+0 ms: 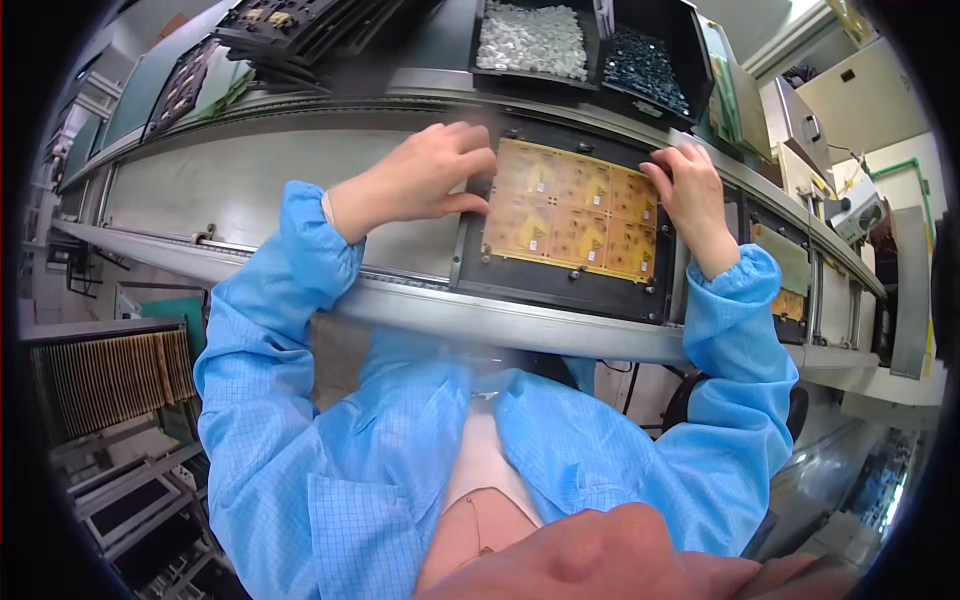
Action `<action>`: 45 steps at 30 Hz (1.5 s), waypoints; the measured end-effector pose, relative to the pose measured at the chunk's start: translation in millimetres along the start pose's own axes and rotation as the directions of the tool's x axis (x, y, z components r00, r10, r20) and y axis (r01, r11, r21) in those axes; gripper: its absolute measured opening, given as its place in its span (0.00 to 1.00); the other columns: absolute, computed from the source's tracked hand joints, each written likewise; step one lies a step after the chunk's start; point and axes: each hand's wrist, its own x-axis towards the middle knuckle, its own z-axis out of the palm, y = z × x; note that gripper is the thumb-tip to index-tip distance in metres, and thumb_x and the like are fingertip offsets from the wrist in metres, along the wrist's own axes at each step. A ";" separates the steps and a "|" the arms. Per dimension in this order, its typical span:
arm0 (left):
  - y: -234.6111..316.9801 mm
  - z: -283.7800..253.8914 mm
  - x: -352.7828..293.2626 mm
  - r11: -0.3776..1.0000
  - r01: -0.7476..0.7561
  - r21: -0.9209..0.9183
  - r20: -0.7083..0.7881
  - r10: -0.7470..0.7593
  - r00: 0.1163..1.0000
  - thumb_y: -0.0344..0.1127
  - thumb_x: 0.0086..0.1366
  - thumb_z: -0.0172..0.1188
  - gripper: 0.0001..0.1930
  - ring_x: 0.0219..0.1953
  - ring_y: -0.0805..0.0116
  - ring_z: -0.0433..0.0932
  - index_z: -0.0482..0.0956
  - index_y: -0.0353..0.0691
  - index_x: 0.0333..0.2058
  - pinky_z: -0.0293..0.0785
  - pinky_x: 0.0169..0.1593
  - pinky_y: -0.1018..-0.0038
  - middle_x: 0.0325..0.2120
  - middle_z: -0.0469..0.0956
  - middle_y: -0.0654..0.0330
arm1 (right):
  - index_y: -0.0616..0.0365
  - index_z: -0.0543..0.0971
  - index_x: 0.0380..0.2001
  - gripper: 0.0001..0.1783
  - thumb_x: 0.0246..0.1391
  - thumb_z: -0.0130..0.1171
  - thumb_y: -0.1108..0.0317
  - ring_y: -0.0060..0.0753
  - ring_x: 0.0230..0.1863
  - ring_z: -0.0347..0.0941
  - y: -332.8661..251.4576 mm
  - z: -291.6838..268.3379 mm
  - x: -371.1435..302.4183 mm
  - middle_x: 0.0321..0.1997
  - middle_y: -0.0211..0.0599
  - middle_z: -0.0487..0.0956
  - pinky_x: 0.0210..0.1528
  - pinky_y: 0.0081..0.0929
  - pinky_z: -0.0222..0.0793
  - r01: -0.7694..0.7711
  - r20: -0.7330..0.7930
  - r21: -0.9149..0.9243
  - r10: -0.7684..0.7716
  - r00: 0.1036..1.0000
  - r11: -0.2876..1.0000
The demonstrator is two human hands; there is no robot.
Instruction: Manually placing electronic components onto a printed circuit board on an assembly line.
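A yellow-orange circuit board panel (pixel 570 212) with several repeated sections lies flat in a black fixture frame (pixel 560 288). My left hand (pixel 425 175) is at the panel's left edge, its fingers bent and slightly blurred, the thumb spread apart from them beside the edge. Across from it, my right hand (pixel 692 195) reaches the panel's upper right corner, thumb and index finger a little apart. No separate part shows in either hand. Whether the fingertips press on the panel or only hover by it is unclear.
Beyond the fixture stand a black bin of white pieces (pixel 530 42) and another of dark pieces (pixel 645 72). Stacked black trays (pixel 290 35) sit far left. A metal rail (pixel 400 300) runs along the near side. Another fixture with a board (pixel 785 262) is at right.
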 end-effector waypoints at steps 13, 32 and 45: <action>-8.6 28.6 -0.6 0.969 -0.239 0.059 -0.222 0.246 0.943 0.40 0.52 0.70 0.13 0.29 0.66 0.73 0.74 0.41 0.21 0.69 0.33 0.71 0.24 0.69 0.64 | 0.63 0.81 0.27 0.06 0.52 0.63 0.70 0.46 0.42 0.71 -33.6 31.5 42.3 0.32 0.42 0.77 0.44 0.37 0.71 0.418 -0.097 0.187 -0.407 0.908 0.889; -32.5 14.2 30.6 0.954 -0.046 0.295 -0.284 0.134 0.949 0.33 0.55 0.63 0.07 0.36 0.66 0.74 0.77 0.43 0.33 0.70 0.40 0.71 0.32 0.72 0.64 | 0.63 0.84 0.32 0.12 0.55 0.62 0.63 0.54 0.41 0.77 -41.8 0.2 30.2 0.34 0.50 0.81 0.46 0.43 0.72 0.177 0.094 0.303 -0.215 0.972 0.936; -25.7 -12.6 93.0 0.443 -0.646 0.622 0.483 0.432 0.762 0.36 0.57 0.60 0.05 0.40 0.72 0.76 0.83 0.50 0.24 0.69 0.46 0.78 0.30 0.78 0.73 | 0.62 0.83 0.35 0.09 0.58 0.61 0.67 0.36 0.30 0.75 29.0 -9.8 -34.6 0.30 0.43 0.80 0.33 0.29 0.69 0.134 -0.177 0.433 -0.061 0.982 0.892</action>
